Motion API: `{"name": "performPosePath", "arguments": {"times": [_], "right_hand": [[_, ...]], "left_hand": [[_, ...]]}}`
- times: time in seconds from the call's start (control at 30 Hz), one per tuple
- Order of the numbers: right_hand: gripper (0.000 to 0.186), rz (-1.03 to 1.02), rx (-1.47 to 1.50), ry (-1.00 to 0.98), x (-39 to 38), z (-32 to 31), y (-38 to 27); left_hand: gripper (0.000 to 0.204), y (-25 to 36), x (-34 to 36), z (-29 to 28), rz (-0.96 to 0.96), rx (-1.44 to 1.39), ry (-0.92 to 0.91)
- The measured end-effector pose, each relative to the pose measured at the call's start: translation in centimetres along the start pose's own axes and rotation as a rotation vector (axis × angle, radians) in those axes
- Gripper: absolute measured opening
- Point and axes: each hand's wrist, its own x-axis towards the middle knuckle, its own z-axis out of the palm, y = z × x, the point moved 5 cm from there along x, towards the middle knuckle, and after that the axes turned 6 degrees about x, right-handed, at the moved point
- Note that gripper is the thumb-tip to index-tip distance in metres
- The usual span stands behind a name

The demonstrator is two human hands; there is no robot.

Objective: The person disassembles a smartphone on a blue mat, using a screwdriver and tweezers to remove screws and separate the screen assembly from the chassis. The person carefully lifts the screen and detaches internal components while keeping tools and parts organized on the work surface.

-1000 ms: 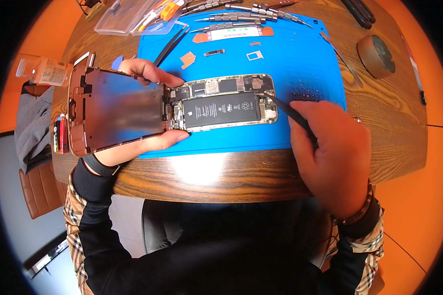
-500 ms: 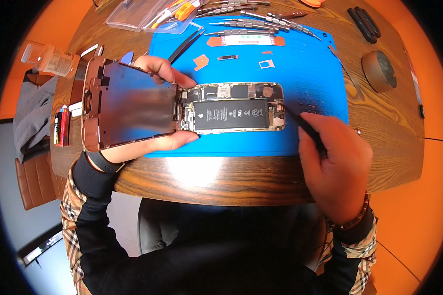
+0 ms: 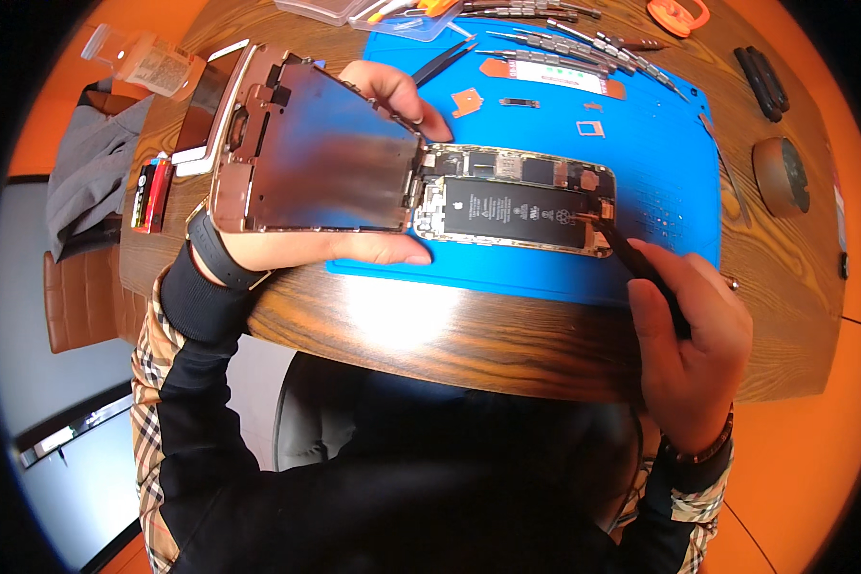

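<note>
An opened smartphone (image 3: 507,167) is over the blue mat, its black battery (image 3: 497,212) and circuit boards exposed. Its screen assembly (image 3: 325,158) stands folded up at the left end, inner metal side showing. My left hand (image 3: 392,96) grips the phone near this joint, fingers behind and thumb along the near side. In my right hand (image 3: 694,335) are slim black tweezers (image 3: 636,258), held between thumb and fingers. Their tips reach the right end of the battery, beside the small connectors. Whether they pinch anything is too small to tell.
Behind the phone lie another pair of black tweezers (image 3: 445,62), a SIM tray (image 3: 590,128), small loose parts and several screwdrivers (image 3: 545,48). At right stand a round dark container (image 3: 780,177) and a black case (image 3: 761,81). A bottle (image 3: 143,62) and white-edged phone (image 3: 210,105) are at left.
The whole view has shifted, so the mat and phone sit further right. The tweezer tips have moved left along the phone, onto the battery's right end. My left hand keeps its hold.
</note>
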Motion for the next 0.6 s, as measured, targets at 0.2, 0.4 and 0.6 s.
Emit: {"name": "performPosePath", "arguments": {"times": [0.2,0.4,0.6], "right_hand": [[0.024,-0.103,-0.063,-0.010,1.0,1.5,-2.0],[0.027,-0.275,-0.140,0.041,1.7,2.9,-4.4],[0.030,-0.275,-0.181,-0.011,2.3,4.7,-5.2]], "left_hand": [[0.075,0.1,0.0,-0.5,0.058,0.130,-0.031],[0.076,0.0,-0.3,0.0,0.003,0.095,0.003],[0.069,0.8,-0.3,0.1,0.035,0.296,0.013]]}}
